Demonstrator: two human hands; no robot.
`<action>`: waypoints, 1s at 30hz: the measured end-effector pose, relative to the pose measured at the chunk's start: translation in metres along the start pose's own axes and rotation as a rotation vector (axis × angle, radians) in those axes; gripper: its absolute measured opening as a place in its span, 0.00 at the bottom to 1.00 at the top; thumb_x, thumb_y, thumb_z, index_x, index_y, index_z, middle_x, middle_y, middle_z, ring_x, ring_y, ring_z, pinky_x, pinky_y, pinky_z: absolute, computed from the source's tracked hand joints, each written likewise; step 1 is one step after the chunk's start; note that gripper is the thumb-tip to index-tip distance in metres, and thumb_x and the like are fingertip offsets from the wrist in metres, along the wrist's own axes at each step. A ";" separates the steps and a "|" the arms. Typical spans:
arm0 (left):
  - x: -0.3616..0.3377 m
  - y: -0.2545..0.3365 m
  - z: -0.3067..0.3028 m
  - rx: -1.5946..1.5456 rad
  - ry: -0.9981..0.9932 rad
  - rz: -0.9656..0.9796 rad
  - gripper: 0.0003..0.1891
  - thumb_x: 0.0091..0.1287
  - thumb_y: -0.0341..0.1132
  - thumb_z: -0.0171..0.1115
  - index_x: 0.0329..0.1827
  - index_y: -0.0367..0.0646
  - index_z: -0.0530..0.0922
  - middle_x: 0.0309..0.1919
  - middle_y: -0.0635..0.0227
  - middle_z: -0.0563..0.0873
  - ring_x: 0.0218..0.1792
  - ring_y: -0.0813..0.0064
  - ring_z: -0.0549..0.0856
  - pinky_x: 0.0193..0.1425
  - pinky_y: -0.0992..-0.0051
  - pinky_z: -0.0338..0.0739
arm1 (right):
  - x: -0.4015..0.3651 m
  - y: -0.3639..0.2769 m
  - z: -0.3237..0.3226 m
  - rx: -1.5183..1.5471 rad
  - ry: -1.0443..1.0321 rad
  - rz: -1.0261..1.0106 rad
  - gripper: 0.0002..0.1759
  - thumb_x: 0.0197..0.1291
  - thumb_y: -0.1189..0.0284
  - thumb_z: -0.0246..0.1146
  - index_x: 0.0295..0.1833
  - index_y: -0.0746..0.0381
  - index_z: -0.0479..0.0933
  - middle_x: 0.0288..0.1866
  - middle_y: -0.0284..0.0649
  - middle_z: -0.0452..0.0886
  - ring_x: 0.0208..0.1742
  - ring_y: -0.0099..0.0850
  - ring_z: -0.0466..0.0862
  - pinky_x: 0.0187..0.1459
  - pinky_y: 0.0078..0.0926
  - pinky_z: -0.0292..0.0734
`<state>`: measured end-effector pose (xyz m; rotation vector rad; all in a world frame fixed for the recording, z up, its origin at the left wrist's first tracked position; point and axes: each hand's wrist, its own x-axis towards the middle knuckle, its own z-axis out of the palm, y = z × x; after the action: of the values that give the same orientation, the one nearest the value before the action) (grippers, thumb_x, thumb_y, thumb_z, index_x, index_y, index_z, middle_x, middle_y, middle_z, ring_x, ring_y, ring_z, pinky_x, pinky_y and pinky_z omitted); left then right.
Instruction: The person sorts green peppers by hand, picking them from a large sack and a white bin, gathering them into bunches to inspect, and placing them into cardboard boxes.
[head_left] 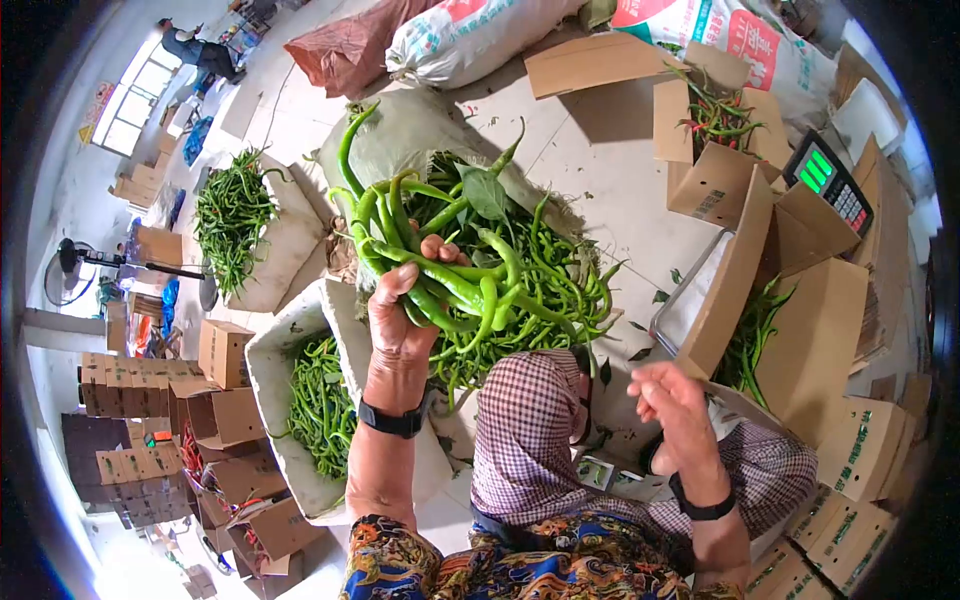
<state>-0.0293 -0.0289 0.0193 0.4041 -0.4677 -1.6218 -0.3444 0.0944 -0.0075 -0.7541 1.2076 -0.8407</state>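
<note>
Sack (410, 125), 12 o'clock | carton (815, 340), 3 o'clock, some peppers (752, 340) inside | bunch (450, 275), 11 o'clock, near centre, over sack's mouth | left hand (400, 325), 9 o'clock, grip closed round bunch | right hand (685, 415), 4 o'clock, half-curled, seemingly empty | step: likely gathering by hand | next calls for: firm left grip, stray tips steadied
</note>
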 end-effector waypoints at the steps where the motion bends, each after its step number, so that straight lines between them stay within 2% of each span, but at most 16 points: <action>1: -0.003 0.001 0.010 0.019 -0.013 -0.001 0.28 0.53 0.29 0.64 0.60 0.48 0.71 0.40 0.67 0.76 0.48 0.66 0.76 0.65 0.60 0.69 | 0.002 -0.016 0.004 -0.014 0.017 -0.053 0.13 0.67 0.69 0.57 0.53 0.64 0.76 0.41 0.33 0.80 0.35 0.19 0.75 0.39 0.16 0.70; 4: -0.010 -0.002 0.030 -0.049 -0.085 -0.027 0.29 0.53 0.30 0.65 0.61 0.49 0.71 0.40 0.69 0.77 0.47 0.68 0.76 0.63 0.60 0.71 | 0.008 -0.060 0.015 -0.225 0.021 -0.202 0.15 0.65 0.69 0.60 0.54 0.64 0.76 0.42 0.35 0.80 0.35 0.19 0.75 0.39 0.17 0.72; 6: -0.015 -0.010 0.042 -0.119 -0.119 -0.064 0.29 0.53 0.29 0.66 0.62 0.49 0.70 0.39 0.70 0.77 0.47 0.69 0.77 0.62 0.60 0.72 | 0.021 -0.079 0.029 -0.451 -0.010 -0.575 0.17 0.63 0.69 0.63 0.55 0.65 0.75 0.45 0.40 0.80 0.39 0.23 0.78 0.42 0.21 0.76; 8: -0.021 -0.020 0.052 -0.159 -0.110 -0.111 0.30 0.53 0.29 0.66 0.62 0.49 0.69 0.38 0.69 0.76 0.46 0.68 0.77 0.62 0.59 0.72 | 0.034 -0.091 0.040 -0.657 0.010 -0.793 0.21 0.63 0.68 0.65 0.57 0.68 0.74 0.49 0.44 0.81 0.45 0.28 0.81 0.44 0.25 0.78; 9: -0.024 -0.024 0.053 -0.159 -0.128 -0.138 0.31 0.53 0.29 0.65 0.62 0.49 0.67 0.38 0.69 0.76 0.46 0.69 0.76 0.63 0.60 0.71 | 0.036 -0.092 0.046 -0.402 -0.124 -0.622 0.21 0.64 0.67 0.64 0.58 0.69 0.73 0.48 0.45 0.82 0.49 0.32 0.82 0.48 0.27 0.79; 10: -0.025 -0.030 0.054 -0.212 -0.145 -0.149 0.30 0.53 0.29 0.65 0.62 0.48 0.67 0.38 0.68 0.76 0.45 0.68 0.76 0.64 0.60 0.70 | 0.045 -0.081 0.046 -0.178 -0.282 -0.513 0.20 0.68 0.66 0.60 0.59 0.69 0.73 0.45 0.42 0.82 0.47 0.28 0.82 0.48 0.24 0.78; 12: -0.030 -0.033 0.056 -0.240 -0.152 -0.175 0.30 0.54 0.29 0.65 0.62 0.48 0.67 0.37 0.68 0.76 0.45 0.68 0.76 0.64 0.60 0.70 | 0.035 -0.092 0.038 -0.106 -0.457 -0.240 0.20 0.70 0.63 0.57 0.59 0.66 0.74 0.40 0.38 0.82 0.41 0.22 0.80 0.43 0.20 0.77; 16: -0.038 -0.038 0.054 -0.225 -0.065 -0.209 0.28 0.54 0.29 0.65 0.61 0.46 0.69 0.37 0.69 0.76 0.45 0.68 0.76 0.64 0.60 0.70 | 0.030 -0.082 0.022 -0.117 -0.464 -0.097 0.20 0.71 0.63 0.56 0.58 0.66 0.75 0.39 0.34 0.80 0.36 0.17 0.75 0.36 0.16 0.73; 18: -0.040 -0.041 0.052 -0.296 -0.059 -0.211 0.29 0.54 0.28 0.65 0.61 0.46 0.69 0.38 0.68 0.77 0.45 0.68 0.76 0.64 0.60 0.70 | 0.022 -0.080 0.018 0.223 -0.500 -0.026 0.19 0.70 0.64 0.55 0.56 0.69 0.76 0.39 0.33 0.78 0.33 0.17 0.72 0.34 0.14 0.70; 19: -0.042 -0.042 0.053 -0.300 -0.056 -0.213 0.29 0.54 0.28 0.65 0.61 0.46 0.69 0.38 0.68 0.77 0.45 0.68 0.76 0.64 0.60 0.70 | 0.019 -0.081 0.017 0.430 -0.545 0.014 0.18 0.69 0.68 0.56 0.55 0.71 0.76 0.42 0.36 0.79 0.37 0.17 0.75 0.33 0.12 0.72; 22: -0.047 -0.042 0.055 -0.316 -0.064 -0.213 0.29 0.54 0.29 0.66 0.61 0.46 0.70 0.38 0.68 0.77 0.45 0.68 0.77 0.64 0.61 0.71 | 0.011 -0.071 0.015 0.432 -0.527 -0.062 0.17 0.66 0.71 0.60 0.56 0.71 0.75 0.46 0.40 0.80 0.40 0.18 0.78 0.32 0.13 0.76; 24: -0.050 -0.047 0.056 -0.367 -0.083 -0.222 0.29 0.54 0.28 0.66 0.61 0.46 0.70 0.37 0.68 0.77 0.45 0.68 0.77 0.64 0.61 0.71 | 0.009 -0.063 0.009 0.425 -0.480 -0.046 0.15 0.63 0.75 0.63 0.53 0.70 0.77 0.43 0.41 0.83 0.38 0.20 0.81 0.31 0.15 0.79; 26: -0.055 -0.050 0.060 -0.353 -0.055 -0.255 0.28 0.54 0.27 0.65 0.60 0.45 0.71 0.37 0.67 0.76 0.45 0.67 0.77 0.64 0.60 0.71 | 0.007 -0.056 0.006 0.299 -0.345 -0.053 0.12 0.61 0.75 0.64 0.48 0.70 0.79 0.36 0.39 0.84 0.30 0.21 0.81 0.31 0.16 0.79; 27: -0.057 -0.053 0.063 -0.332 -0.049 -0.258 0.28 0.53 0.26 0.64 0.60 0.45 0.70 0.38 0.66 0.76 0.45 0.66 0.76 0.64 0.60 0.71 | 0.007 -0.051 0.009 0.107 -0.202 -0.115 0.09 0.61 0.75 0.65 0.44 0.68 0.79 0.33 0.37 0.84 0.26 0.20 0.80 0.30 0.16 0.78; 28: -0.059 -0.056 0.066 -0.312 -0.042 -0.263 0.28 0.53 0.25 0.64 0.60 0.44 0.70 0.38 0.66 0.75 0.45 0.66 0.76 0.64 0.60 0.71 | 0.006 -0.045 0.011 0.107 -0.204 -0.114 0.09 0.61 0.75 0.65 0.44 0.68 0.79 0.33 0.37 0.84 0.26 0.20 0.80 0.30 0.16 0.78; 30: -0.062 -0.063 0.064 -0.273 -0.007 -0.307 0.24 0.55 0.27 0.63 0.57 0.46 0.73 0.38 0.69 0.75 0.45 0.69 0.75 0.63 0.63 0.70 | 0.003 -0.038 0.013 -0.409 0.104 -0.401 0.07 0.61 0.74 0.65 0.43 0.66 0.79 0.33 0.35 0.84 0.26 0.17 0.79 0.29 0.14 0.75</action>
<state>-0.1102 0.0415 0.0403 0.2731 -0.1895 -1.9548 -0.3364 0.0738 0.0261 -1.3305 1.3625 -0.9786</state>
